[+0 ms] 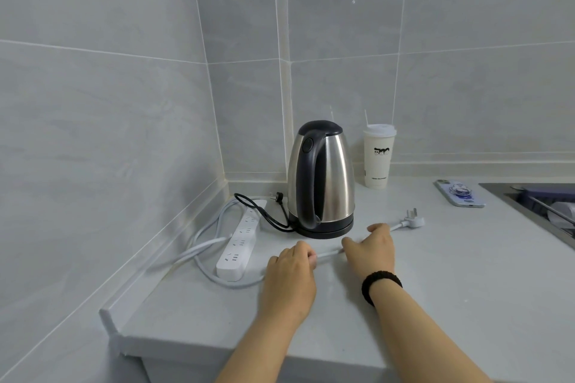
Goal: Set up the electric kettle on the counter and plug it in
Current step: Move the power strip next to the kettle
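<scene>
From the head view, the left hand [291, 274] curls its fingers [306, 253] round the white cable [328, 253] on the table [435, 274]. The right hand [371, 247] pinches the same cable further along; its fingertips are hidden. The cable's plug [413, 221] lies free. The kettle [320, 177] stands on its base near the corner, beside the power strip [239, 239].

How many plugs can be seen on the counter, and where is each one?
2. The black plug lies behind the power strip, left of the kettle. The white plug lies right of the kettle, beyond the right hand. None is inserted.
</scene>
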Demonstrator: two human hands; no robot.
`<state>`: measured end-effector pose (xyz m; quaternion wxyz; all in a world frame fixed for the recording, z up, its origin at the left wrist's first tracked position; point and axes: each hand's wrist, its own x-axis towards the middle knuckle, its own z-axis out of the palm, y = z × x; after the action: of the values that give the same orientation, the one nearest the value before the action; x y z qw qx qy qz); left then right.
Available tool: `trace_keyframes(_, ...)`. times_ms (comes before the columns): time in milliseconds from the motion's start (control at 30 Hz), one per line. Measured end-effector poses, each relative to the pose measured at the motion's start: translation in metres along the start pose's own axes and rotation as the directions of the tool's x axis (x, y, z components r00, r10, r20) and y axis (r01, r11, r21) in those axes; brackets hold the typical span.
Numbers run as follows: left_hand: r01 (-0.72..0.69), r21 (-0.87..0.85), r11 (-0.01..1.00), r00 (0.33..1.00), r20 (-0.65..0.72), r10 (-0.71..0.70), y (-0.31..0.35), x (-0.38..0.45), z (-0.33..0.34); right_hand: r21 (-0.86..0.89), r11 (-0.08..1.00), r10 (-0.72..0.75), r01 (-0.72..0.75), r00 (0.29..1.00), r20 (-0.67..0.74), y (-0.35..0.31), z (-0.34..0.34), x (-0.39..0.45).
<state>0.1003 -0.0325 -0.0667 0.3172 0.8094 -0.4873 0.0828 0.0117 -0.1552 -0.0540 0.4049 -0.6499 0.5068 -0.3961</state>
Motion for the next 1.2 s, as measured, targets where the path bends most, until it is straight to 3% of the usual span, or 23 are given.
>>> trace_keyframes(167, -0.003, -0.075, 0.997, 0.989, -0.148, -0.008, 0.002, -0.005, -0.006, 0.237, 0.961, 0.151, -0.142, 0.988, -0.018, -0.001, -0.003, 0.003)
trace_keyframes(300, 0.060, -0.230, 0.971, 0.953, -0.275, -0.124, 0.001, -0.005, -0.007, 0.481, 0.822, 0.358, -0.306, 0.934, -0.017, 0.002, -0.011, 0.012)
trace_keyframes(400, 0.137, -0.336, 0.932, 0.928, -0.286, -0.240, -0.002, -0.005, -0.009, 0.637, 0.714, 0.390, -0.291, 0.921, -0.016, 0.004, -0.011, 0.014)
trace_keyframes(567, 0.202, -0.490, 0.848, 0.882, -0.286, -0.375, -0.002, -0.006, -0.016, 0.898, 0.402, 0.404, -0.180, 0.915, 0.003, 0.002, -0.014, 0.019)
trace_keyframes(800, 0.214, -0.618, 0.756, 0.820, -0.307, -0.483, -0.002, -0.008, -0.023, 0.950, 0.289, 0.404, -0.119, 0.915, -0.009, 0.001, -0.019, 0.016)
trace_keyframes(967, 0.122, -0.682, 0.721, 0.786, -0.377, -0.490, -0.002, -0.012, -0.032, 0.958, 0.247, 0.419, -0.148, 0.907, 0.032, 0.007, -0.021, 0.016)
trace_keyframes(1200, 0.026, -0.646, 0.763, 0.844, -0.395, -0.363, -0.011, -0.022, -0.033, 0.954, 0.278, 0.245, -0.113, 0.969, 0.044, 0.002, -0.032, 0.006)
